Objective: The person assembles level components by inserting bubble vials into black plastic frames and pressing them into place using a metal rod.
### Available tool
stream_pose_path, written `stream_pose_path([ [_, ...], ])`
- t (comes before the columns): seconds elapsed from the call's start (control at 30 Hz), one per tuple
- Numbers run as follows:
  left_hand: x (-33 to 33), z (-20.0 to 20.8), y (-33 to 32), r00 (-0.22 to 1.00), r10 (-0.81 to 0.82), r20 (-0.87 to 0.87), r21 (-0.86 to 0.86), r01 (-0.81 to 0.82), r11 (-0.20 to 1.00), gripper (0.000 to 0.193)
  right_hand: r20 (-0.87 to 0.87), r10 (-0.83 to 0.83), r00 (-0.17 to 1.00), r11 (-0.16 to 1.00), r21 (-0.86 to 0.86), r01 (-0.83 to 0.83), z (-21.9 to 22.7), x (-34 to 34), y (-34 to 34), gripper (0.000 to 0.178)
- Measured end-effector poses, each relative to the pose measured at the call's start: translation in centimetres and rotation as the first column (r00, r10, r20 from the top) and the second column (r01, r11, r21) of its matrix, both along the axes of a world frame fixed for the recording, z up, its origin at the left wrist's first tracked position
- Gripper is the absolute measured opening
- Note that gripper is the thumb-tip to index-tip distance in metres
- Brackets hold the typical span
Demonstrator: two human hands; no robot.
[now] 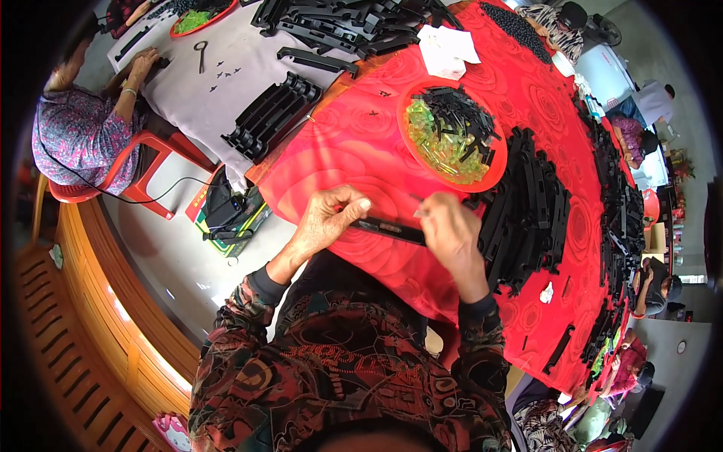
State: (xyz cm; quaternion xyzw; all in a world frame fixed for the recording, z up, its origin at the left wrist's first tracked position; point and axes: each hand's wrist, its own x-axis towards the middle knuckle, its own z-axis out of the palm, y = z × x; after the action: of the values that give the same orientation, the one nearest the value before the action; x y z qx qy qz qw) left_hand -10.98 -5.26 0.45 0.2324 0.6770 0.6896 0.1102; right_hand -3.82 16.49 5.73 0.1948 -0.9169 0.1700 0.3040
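Observation:
My left hand (329, 216) grips the near end of a long black plastic strip (393, 230), thumb on top and fingers curled round it. The strip is held above the red cloth, close to the table's edge. Over its other end is my right hand (450, 230), fingers bent together and blurred. Something small and thin shows at those fingertips, too smeared to name. Just beyond the hands, a red round tray (401, 124) holds yellow-green clear pieces (444, 149) and small black pieces (461, 113). A heap of black plastic strips (523, 215) lies right of my right hand.
Black strips stand in a row (273, 114) on the grey cloth (188, 94), with scissors (201, 56) further off. White paper (448, 51) lies beyond the tray. At left, a person (86, 143) sits on a red chair (124, 169). An open box (230, 215) stands on the floor.

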Motion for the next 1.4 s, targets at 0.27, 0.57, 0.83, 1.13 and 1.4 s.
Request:
stream_pose_path([
  [0.27,2.0,0.3,1.1,0.738,-0.500,0.453,0.236,0.441,0.866,0.022,-0.012,0.152,0.988,0.969,0.200,-0.146,-1.2,4.1,-1.8,0.025],
  [0.57,3.1,-0.6,2.4,0.805,-0.452,0.383,0.307,0.351,0.885,0.014,0.305,-0.038,0.952,0.712,-0.660,0.240,-3.5,6.5,-2.9,0.022],
  [0.83,3.7,-0.3,2.7,0.924,-0.339,0.175,0.209,0.302,0.930,0.012,0.436,0.097,0.895,0.416,-0.834,0.362,-3.4,6.9,-3.2,0.006],
  [1.13,4.8,-0.1,2.9,0.958,-0.250,0.143,0.099,0.237,0.966,0.012,0.509,0.102,0.855,0.332,-0.827,0.453,-3.6,7.0,-3.6,0.009],
  [1.4,-1.4,1.0,-1.2,0.811,-0.174,-0.558,-0.361,-0.048,0.931,0.043,0.622,0.081,0.779,0.377,-0.743,0.554,-3.0,4.8,0.6,0.011],
])
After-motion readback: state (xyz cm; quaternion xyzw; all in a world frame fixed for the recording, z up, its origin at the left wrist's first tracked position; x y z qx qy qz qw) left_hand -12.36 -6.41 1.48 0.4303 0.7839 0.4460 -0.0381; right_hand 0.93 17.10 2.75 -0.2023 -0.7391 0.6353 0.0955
